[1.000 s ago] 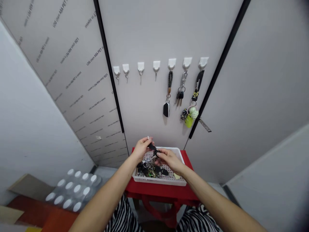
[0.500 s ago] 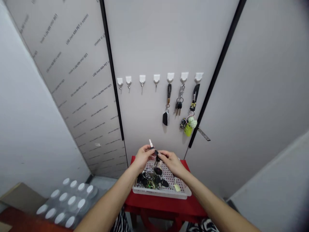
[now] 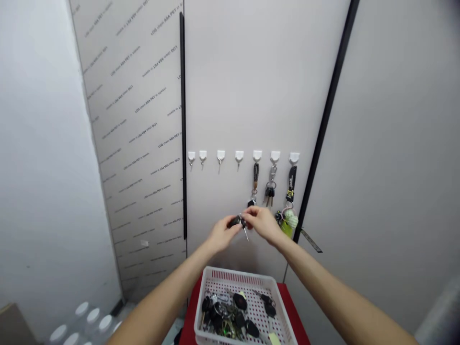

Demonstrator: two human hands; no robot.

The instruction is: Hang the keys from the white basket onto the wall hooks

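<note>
You hold the dark key below the white hooks, the fingers of your left hand gripping its body, those of your right hand closed at its upper end, probably to keep it steady.

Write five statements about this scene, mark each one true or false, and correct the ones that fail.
1. The left hand and the right hand are both on a dark-headed key. True.
2. A white basket stands on a red surface. True.
3. That basket is empty. False: several keys lie in it.
4. Seven white hooks are in a row on the wall. True.
5. Every hook has something hanging from it. False: the four leftmost are bare.
</note>
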